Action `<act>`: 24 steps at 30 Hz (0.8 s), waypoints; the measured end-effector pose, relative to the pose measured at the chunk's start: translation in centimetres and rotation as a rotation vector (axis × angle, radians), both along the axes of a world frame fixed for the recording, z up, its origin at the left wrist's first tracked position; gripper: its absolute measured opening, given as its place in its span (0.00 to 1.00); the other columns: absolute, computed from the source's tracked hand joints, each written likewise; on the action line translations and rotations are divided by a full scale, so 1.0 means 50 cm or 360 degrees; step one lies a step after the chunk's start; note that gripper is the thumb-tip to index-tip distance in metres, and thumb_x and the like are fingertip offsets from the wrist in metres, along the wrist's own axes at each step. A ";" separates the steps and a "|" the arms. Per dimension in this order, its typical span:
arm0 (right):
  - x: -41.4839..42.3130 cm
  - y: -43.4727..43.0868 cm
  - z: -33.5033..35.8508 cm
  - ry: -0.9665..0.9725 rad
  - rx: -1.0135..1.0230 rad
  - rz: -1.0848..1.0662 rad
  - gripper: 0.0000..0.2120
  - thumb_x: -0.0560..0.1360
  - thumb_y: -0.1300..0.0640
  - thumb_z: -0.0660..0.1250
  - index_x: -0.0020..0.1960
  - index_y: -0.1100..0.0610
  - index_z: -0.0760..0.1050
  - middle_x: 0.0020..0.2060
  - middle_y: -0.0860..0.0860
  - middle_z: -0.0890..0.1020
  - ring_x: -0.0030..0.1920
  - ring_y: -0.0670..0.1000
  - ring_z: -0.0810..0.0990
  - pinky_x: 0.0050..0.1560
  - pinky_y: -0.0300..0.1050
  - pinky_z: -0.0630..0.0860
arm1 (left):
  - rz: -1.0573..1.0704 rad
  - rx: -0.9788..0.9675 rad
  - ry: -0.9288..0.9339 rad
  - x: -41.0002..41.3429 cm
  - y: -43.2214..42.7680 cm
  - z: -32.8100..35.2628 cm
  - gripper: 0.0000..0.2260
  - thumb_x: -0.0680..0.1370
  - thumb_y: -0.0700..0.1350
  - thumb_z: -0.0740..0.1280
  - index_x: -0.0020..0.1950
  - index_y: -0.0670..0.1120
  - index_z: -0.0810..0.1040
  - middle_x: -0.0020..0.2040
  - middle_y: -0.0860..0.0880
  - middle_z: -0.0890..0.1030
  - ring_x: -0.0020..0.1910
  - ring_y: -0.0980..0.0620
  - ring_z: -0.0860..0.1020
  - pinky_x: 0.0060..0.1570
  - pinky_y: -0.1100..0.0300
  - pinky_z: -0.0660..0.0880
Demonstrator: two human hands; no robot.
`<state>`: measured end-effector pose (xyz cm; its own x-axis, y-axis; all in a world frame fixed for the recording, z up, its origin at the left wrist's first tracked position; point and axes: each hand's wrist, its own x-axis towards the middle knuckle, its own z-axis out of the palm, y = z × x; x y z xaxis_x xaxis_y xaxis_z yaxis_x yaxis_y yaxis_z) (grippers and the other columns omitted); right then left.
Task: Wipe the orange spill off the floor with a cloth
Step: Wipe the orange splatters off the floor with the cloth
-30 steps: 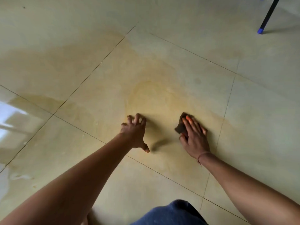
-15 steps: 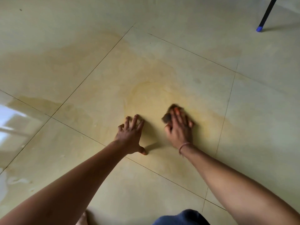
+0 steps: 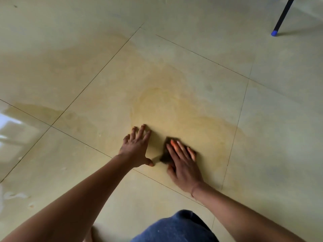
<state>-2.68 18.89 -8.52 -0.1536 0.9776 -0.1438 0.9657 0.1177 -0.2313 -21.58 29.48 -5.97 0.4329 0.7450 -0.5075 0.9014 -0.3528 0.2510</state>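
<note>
Pressing dark cloth (image 3: 164,157) flat-fingered, right hand (image 3: 185,168); left hand (image 3: 136,151) splayed empty on glossy beige tiled floor (image 3: 70,172); orange spill (image 3: 174,116) centre frame

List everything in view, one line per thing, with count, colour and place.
floor: one, glossy cream tiles with thin dark joints, fills the view
orange spill: one wide smear, pale orange, across the middle tiles, ahead of both hands and under the cloth
cloth: one, dark brown, on the spill, beneath the right hand's fingers
furniture leg: one plainly seen, dark with a blue cap, top right corner, standing on the floor
blue fabric: one piece, dark blue, bottom edge near the centre
left hand: one, fingers spread, flat on the floor left of the cloth, apart from it
right hand: one, straight fingers pressing the cloth; thin band at the wrist
</note>
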 end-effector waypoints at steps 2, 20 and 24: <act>0.076 -0.033 -0.005 -0.0028 0.0040 0.0028 0.32 0.73 0.47 0.57 0.75 0.53 0.61 0.75 0.51 0.62 0.76 0.51 0.56 0.72 0.59 0.57 | 0.0008 0.0008 -0.0018 0.002 0.000 -0.001 0.57 0.64 0.62 0.76 0.78 0.48 0.41 0.78 0.47 0.36 0.77 0.41 0.38 0.73 0.42 0.50; 0.111 0.038 -0.022 -0.0048 0.0149 -0.0839 0.33 0.71 0.45 0.54 0.74 0.57 0.64 0.74 0.55 0.66 0.73 0.56 0.63 0.71 0.56 0.60 | -0.0079 0.0024 -0.0098 0.046 -0.010 -0.003 0.53 0.64 0.56 0.78 0.78 0.48 0.49 0.79 0.48 0.43 0.77 0.42 0.44 0.71 0.42 0.55; 0.156 -0.098 -0.010 -0.0136 0.0069 -0.0148 0.33 0.72 0.45 0.58 0.75 0.54 0.61 0.75 0.50 0.61 0.75 0.52 0.59 0.72 0.53 0.54 | -0.0091 0.0061 -0.0084 0.036 -0.015 -0.005 0.52 0.65 0.58 0.77 0.78 0.49 0.50 0.79 0.49 0.43 0.77 0.44 0.44 0.72 0.44 0.55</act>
